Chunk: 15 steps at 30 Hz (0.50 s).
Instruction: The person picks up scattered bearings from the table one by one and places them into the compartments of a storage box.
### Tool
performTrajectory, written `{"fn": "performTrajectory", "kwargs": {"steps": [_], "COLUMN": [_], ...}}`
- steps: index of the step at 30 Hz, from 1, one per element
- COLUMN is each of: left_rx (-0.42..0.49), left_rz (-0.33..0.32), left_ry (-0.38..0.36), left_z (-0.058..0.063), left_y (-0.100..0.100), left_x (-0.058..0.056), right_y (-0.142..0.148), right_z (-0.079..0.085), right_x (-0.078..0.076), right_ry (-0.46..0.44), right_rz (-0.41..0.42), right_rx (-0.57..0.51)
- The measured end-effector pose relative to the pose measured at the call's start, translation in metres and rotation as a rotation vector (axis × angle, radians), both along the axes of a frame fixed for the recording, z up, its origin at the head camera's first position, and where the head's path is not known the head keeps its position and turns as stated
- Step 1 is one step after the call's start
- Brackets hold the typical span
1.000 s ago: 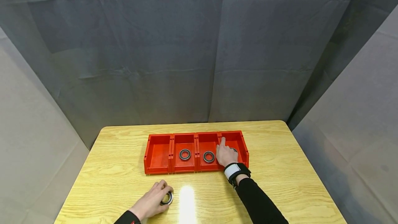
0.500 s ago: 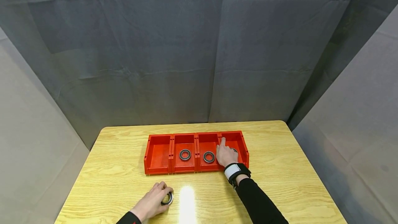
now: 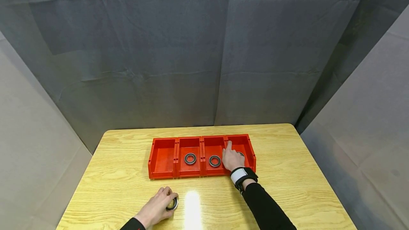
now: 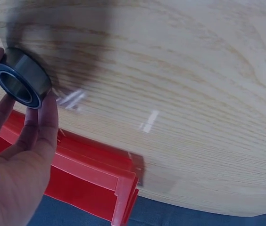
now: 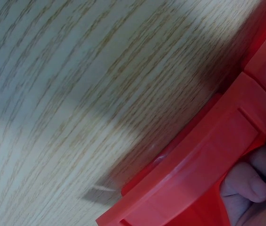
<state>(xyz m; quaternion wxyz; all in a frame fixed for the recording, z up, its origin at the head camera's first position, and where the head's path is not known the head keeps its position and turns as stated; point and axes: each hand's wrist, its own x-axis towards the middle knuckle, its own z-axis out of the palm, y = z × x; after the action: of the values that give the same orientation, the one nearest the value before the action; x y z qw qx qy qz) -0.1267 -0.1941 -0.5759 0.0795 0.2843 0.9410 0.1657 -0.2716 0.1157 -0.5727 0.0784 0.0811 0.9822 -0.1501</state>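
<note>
My left hand [image 3: 156, 207] holds a ball bearing [image 4: 30, 71] over the front of the table, thumb on one side and fingertips on the other; the ring is tilted. My right hand [image 3: 232, 158] reaches into the row of red bins [image 3: 189, 177] at its right end. Its index finger points forward along the divider between the two rightmost bins, while the other fingers curl down inside, as the right wrist view shows. A second bearing [image 3: 241, 153] peeks out beside that hand, mostly hidden; I cannot tell whether the curled fingers hold it.
Flat in the two middle bins lie a bearing [image 3: 190, 163] on the left and another bearing [image 3: 214, 165] on the right. The leftmost bin [image 3: 163, 155] shows its bare floor. Grey curtains [image 3: 204, 63] stand behind and beside the wooden table [image 3: 287, 173].
My left hand has shifted very slightly down with its bearing over the last second. My right hand stays where it was in the bins.
</note>
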Motion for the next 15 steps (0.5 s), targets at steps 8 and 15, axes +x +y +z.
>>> {"fn": "performTrajectory", "kwargs": {"steps": [8, 15], "left_rx": [-0.019, -0.013], "left_rz": [0.009, 0.008], "left_ry": [0.017, 0.051], "left_z": [-0.002, -0.003], "left_y": [0.001, -0.0005], "left_x": [0.0012, -0.0011], "right_y": [-0.0004, 0.0007], "right_z": [0.0004, -0.0012], "right_x": [0.0005, -0.0006], "right_ry": [0.008, 0.006], "right_rz": [-0.005, 0.001], "right_rx": [-0.009, -0.004]}}
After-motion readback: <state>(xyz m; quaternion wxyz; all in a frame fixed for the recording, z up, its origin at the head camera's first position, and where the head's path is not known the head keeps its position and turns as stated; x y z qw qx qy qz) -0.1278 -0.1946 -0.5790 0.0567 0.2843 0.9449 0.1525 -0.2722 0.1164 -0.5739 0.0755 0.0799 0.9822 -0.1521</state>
